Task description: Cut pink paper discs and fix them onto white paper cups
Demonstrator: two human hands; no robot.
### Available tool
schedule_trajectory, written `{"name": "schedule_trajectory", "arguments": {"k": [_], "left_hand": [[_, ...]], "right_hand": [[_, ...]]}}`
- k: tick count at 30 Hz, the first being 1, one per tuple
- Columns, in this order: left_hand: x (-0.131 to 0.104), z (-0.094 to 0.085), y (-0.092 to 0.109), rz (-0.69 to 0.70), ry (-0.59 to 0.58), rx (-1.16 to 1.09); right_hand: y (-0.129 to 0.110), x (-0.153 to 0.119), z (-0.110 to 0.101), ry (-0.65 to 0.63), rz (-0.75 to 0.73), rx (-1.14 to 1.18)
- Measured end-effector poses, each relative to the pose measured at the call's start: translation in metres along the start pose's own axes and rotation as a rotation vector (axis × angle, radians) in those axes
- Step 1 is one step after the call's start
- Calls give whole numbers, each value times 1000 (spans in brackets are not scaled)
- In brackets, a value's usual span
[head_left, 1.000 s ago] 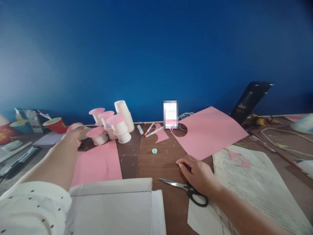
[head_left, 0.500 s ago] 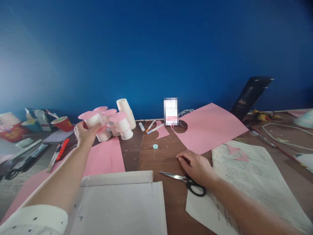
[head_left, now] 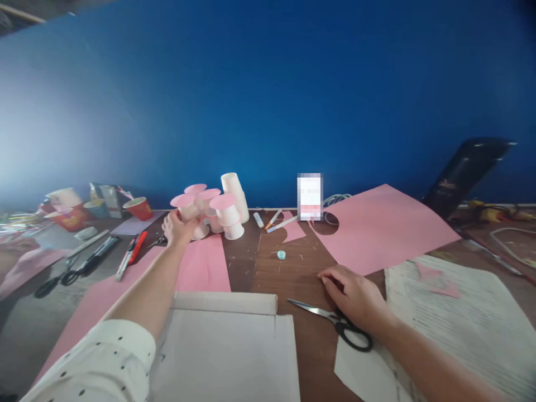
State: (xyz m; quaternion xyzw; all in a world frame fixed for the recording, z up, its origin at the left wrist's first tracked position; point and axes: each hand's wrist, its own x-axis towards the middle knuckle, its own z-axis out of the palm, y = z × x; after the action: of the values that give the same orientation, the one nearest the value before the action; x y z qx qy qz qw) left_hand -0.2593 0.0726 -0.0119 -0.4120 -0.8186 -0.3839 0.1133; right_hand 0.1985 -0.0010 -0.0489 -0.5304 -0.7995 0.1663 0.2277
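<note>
My left hand (head_left: 181, 230) is closed round an upper paper cup (head_left: 189, 210), white with a pink paper disc (head_left: 183, 200) on top. Beside it stand more white cups in stacked pairs, one (head_left: 229, 215) capped by another pink disc (head_left: 223, 201). On the brown table my right hand (head_left: 355, 293) rests with fingers curled together and nothing visible in them. The black-handled scissors (head_left: 355, 336) lie right beside that hand, blades pointing left and partly covered by it. A small turquoise ring-shaped roll (head_left: 281, 255) lies farther back.
A tall nested cup stack (head_left: 237, 195) leans near the blue wall. Large pink sheets (head_left: 389, 229) lie right and left. Red utility knife (head_left: 136, 248), another pair of scissors (head_left: 52, 286), a white board (head_left: 234, 357), and printed paper (head_left: 456, 329) surround the hands. At the far left another person's hand (head_left: 12, 257) shows, blurred.
The view has turned left, so everything sits farther right in the picture. My left hand stays on the cup and my right hand stays beside the scissors. Another person's hand now shows at far left.
</note>
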Motion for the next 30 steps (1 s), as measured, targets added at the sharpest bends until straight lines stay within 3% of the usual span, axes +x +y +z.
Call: {"name": "schedule_trajectory", "arguments": {"k": [6,18,25,30], "left_hand": [[-3,-1,3,-86,31,-53],[-7,-1,7,-94,-7,-60],[-17,-16,14,-147,11,-85],[-34,-29,15,-244,76,-133]], "right_hand": [[3,1,2,-19,9,0],[4,1,0,-18,-17,-18],[8,-3,-1,-48,-57,48],[9,-8,-1,32,-90,111]]}}
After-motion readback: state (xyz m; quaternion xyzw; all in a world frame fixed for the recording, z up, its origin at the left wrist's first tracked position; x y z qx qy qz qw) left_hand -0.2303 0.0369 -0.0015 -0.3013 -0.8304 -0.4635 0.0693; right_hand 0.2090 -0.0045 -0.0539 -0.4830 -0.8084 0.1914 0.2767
